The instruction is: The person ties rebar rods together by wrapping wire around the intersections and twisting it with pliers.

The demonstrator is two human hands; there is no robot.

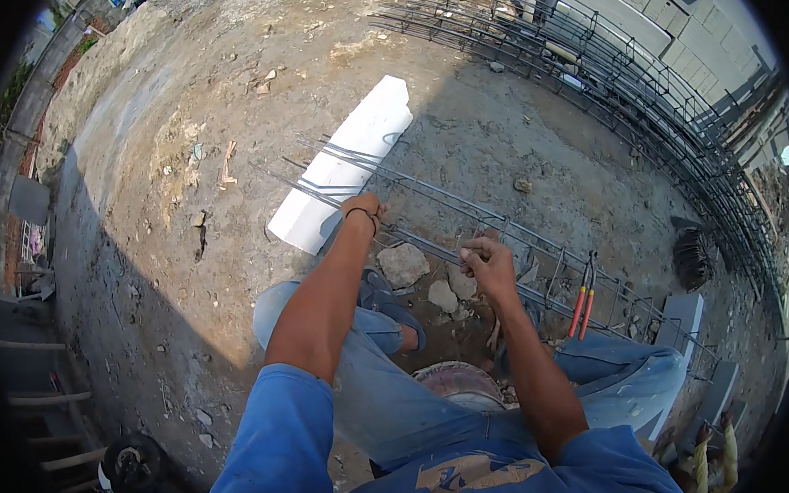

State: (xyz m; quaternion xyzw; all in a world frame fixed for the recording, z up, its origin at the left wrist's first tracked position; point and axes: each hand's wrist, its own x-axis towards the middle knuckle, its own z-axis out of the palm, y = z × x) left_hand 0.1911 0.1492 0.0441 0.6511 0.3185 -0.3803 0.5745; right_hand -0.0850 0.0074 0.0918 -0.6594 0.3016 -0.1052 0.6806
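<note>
A long rebar cage (446,199) of thin steel bars and stirrups lies across in front of my knees. Its far-left end rests over a white block (345,160). My left hand (366,210), with a dark band at the wrist, is closed around a steel bar beside that block. To its right, my right hand (489,266) is held over the near bars with thumb and fingers pinched together; whatever is between them is too small to make out. Pincers with red handles (582,310) hang on the cage farther right.
Several stones (403,265) lie under the cage near my sandalled foot (389,305). Finished rebar cages (618,83) are stacked along the upper right, by a block wall (696,43). A coil of dark wire (693,258) sits right. Grey blocks (681,316) support the cage's right end.
</note>
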